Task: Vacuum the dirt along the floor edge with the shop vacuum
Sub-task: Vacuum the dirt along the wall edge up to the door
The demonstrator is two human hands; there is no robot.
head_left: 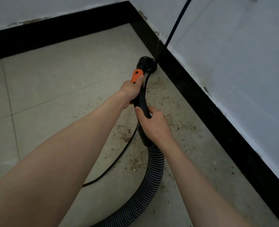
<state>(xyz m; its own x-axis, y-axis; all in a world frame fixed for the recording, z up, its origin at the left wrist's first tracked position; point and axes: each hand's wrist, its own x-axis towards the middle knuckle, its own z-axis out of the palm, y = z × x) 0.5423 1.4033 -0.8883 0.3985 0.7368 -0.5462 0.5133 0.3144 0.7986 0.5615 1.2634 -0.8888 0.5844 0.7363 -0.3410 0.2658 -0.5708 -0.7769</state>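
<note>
Shop-vacuum wand (141, 97), black with orange collar (136, 76): gripped by both hands. Left hand (130, 92) wrapped round upper wand at the collar; right hand (153, 123) curled round lower wand above ribbed hose (151, 176). Nozzle (145, 62) on tiled floor (53, 89), just beside black baseboard (201, 99). Brown dirt (130, 130) scattered along floor edge near the hands. Black power cord (117, 159) trailing across tile; further cord (176, 25) hanging down white wall (233, 46).
</note>
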